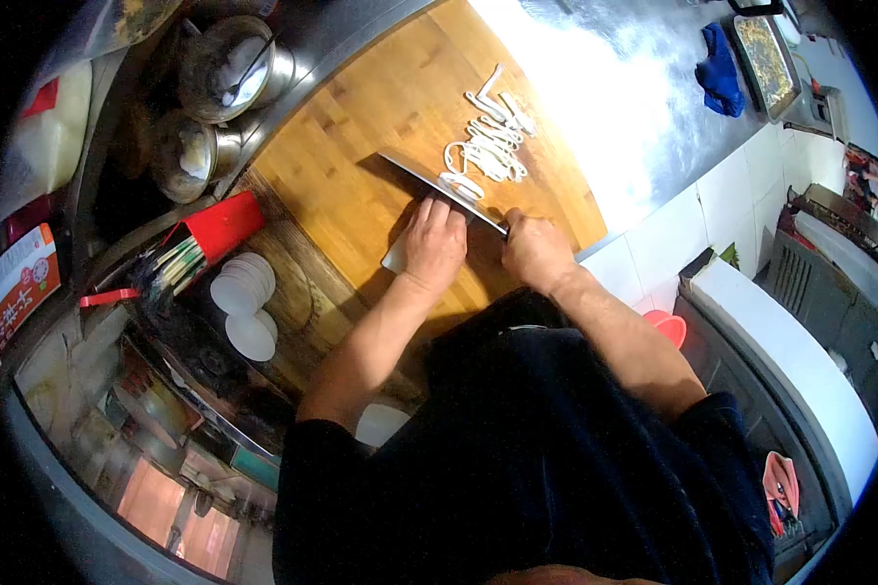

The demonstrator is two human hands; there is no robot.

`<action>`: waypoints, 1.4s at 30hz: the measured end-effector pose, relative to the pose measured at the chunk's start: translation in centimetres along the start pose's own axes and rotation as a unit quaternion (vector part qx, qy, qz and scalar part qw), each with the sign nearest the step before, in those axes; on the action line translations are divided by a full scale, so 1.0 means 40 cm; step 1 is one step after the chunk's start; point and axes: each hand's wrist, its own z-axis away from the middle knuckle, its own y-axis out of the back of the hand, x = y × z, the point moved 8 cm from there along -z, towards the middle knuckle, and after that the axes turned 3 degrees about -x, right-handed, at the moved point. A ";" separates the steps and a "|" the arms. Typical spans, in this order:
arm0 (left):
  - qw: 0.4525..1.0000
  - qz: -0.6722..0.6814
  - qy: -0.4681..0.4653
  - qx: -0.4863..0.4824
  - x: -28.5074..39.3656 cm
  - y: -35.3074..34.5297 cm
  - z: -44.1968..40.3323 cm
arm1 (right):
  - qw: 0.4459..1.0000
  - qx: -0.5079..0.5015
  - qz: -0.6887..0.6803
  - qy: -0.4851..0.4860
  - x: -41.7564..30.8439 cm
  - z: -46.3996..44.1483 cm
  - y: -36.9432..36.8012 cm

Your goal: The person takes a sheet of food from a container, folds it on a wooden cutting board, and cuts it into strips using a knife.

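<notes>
My right hand (537, 252) is closed round the handle of a cleaver (431, 182). The broad blade slants across the wooden cutting board (341, 127), edge down beside my left fingertips. With bent fingers, my left hand (434, 239) grips a pale slab of food (394, 256) against the board; most of the slab is hidden under the palm. Beyond the blade lies a loose heap of thin white strips (496, 146), some curled. Their exact kind is unclear.
Metal pots (234, 68) with spoons stand at the upper left. Nearer are a red container of skewers or sticks (219, 226) and stacked white round lids or dishes (244, 285). A shiny steel counter (605, 88) holds a blue cloth (719, 73) and a tray (766, 63).
</notes>
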 end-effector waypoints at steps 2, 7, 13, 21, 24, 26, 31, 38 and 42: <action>1.000 -0.001 -0.001 -0.025 0.005 0.002 0.005 | 0.999 0.023 0.004 0.025 0.019 0.001 0.003; 0.999 0.009 -0.028 0.030 0.013 0.047 0.002 | 0.991 0.116 -0.055 0.045 0.038 0.067 0.087; 0.999 0.026 -0.010 -0.014 -0.014 0.008 0.016 | 0.997 0.062 -0.035 0.032 0.083 0.137 0.027; 0.999 0.029 0.004 -0.028 -0.008 0.023 0.008 | 0.999 0.021 -0.040 0.026 0.123 0.162 -0.031; 0.999 0.031 -0.004 -0.010 -0.004 0.028 0.007 | 0.999 0.017 -0.039 0.014 0.128 0.162 -0.031; 0.999 0.031 0.004 -0.021 -0.004 0.027 0.008 | 0.999 0.016 -0.038 0.015 0.124 0.161 -0.027; 0.999 0.032 0.009 -0.029 -0.008 0.019 0.010 | 0.999 -0.005 -0.040 0.009 0.123 0.153 -0.033; 0.999 0.028 0.014 -0.038 -0.013 0.010 0.012 | 0.997 -0.062 -0.022 -0.031 0.114 0.128 -0.036; 1.000 -0.003 -0.024 0.020 -0.006 0.017 0.010 | 0.997 -0.070 -0.008 -0.038 0.108 0.107 -0.041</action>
